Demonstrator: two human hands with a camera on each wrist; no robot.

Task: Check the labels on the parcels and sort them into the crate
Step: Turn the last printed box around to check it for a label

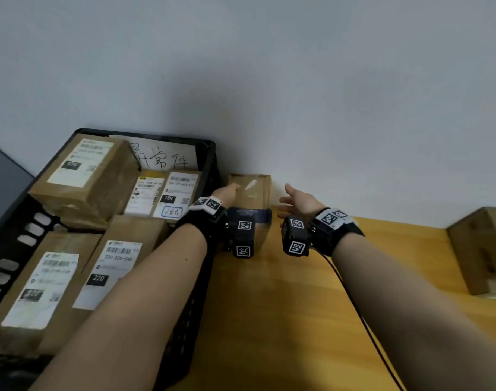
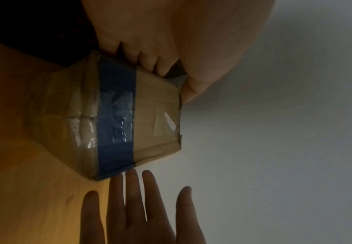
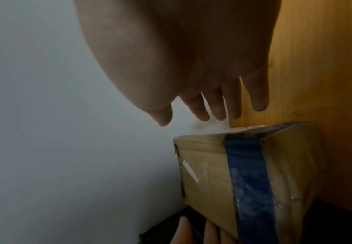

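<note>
the parcel (image 1: 251, 198) in play is a small cardboard box with a band of blue tape (image 2: 116, 115) round its middle and clear tape over the seams. it stands on the wooden table (image 1: 283, 306), against the white wall (image 1: 325, 94) and just beside the right wall of the black crate (image 1: 210, 165). a white label edge seems to show on the side facing the right hand in the right wrist view, too thin to read.

the left hand (image 1: 228, 191) lies on the box's crate-side edge, fingers (image 2: 149, 62) flat along one face and thumb at the wall-side corner; it touches but does not look clamped. the right hand (image 1: 296, 200) is spread, fingers (image 3: 216, 107) straight, near the box's other side and apart from it.

the box looks stiff and probably light, so a two-palm squeeze on opposite side faces should carry it. the glossy tape may be slick; bare cardboard above and below the blue band is the better hold. the label side needs turning up to be read.

the crate already holds several labelled parcels (image 1: 86, 176), some marked 070, 15h and 220, with a handwritten sheet (image 1: 167, 158) at its back. another box (image 1: 480, 249) sits at the table's far right.
</note>
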